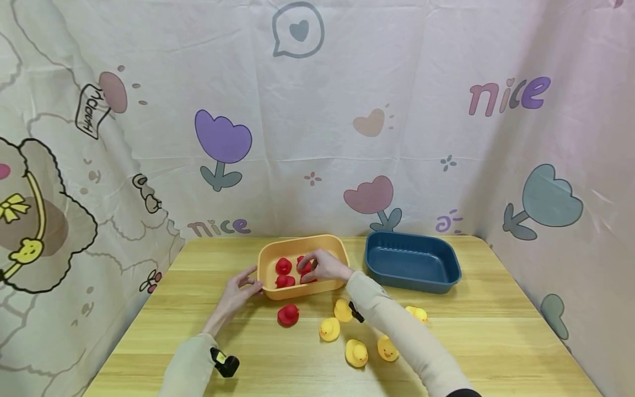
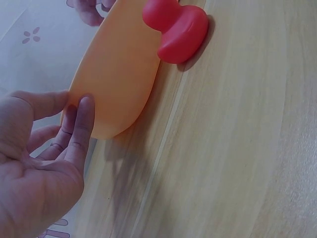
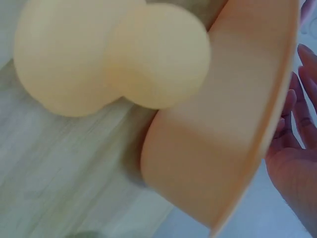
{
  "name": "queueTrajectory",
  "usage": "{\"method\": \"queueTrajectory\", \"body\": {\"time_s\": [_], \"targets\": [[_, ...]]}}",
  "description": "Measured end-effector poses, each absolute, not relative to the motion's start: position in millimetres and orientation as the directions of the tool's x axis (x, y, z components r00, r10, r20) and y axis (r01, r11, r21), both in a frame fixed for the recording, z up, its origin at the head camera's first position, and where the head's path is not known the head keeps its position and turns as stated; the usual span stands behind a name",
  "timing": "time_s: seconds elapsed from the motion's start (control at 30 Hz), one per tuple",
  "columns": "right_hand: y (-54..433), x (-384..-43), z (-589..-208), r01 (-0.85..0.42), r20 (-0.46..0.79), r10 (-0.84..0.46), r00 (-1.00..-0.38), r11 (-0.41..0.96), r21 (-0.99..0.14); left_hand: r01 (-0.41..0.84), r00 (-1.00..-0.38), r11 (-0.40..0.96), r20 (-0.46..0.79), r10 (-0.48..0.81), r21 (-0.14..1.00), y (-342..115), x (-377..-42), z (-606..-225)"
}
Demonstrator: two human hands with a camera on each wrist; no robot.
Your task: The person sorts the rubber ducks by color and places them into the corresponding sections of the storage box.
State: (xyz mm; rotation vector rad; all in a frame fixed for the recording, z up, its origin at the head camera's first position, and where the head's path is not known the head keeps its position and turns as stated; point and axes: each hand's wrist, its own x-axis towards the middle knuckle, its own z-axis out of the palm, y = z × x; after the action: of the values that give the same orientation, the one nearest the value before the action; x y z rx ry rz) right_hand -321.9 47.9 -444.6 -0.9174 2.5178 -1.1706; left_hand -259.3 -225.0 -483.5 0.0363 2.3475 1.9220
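Note:
An orange plastic bin [image 1: 302, 292] with several red rubber ducks [image 1: 284, 266] inside stands on the table. My left hand [image 1: 238, 294] grips its near left corner, fingertips [image 2: 86, 101] against the outer wall and rim. Inside the bin, my right hand [image 1: 324, 266] reaches low over the red ducks on the right side, index finger and thumb apart around one of them. In the right wrist view the bin wall partly hides my right hand [image 3: 292, 144], and its visible fingers are loosely bent. A single red duck [image 1: 288, 315] sits on the table in front of the bin.
Several yellow rubber ducks [image 1: 329, 329] lie scattered on the wooden table [image 1: 258, 358], around and partly behind my right forearm. A blue bin [image 1: 416, 284] stands to the right of the orange one. A printed curtain [image 1: 297, 165] hangs behind the table.

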Motion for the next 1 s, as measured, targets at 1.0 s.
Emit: {"method": "queueTrajectory", "body": {"time_s": [1.0], "targets": [[46, -261, -443, -0.548, 0.125, -0.752, -0.647, 0.344, -0.763, -0.043, -0.995, 0.220, -0.062, 0.078, 0.975, -224, -258, -482]]}}
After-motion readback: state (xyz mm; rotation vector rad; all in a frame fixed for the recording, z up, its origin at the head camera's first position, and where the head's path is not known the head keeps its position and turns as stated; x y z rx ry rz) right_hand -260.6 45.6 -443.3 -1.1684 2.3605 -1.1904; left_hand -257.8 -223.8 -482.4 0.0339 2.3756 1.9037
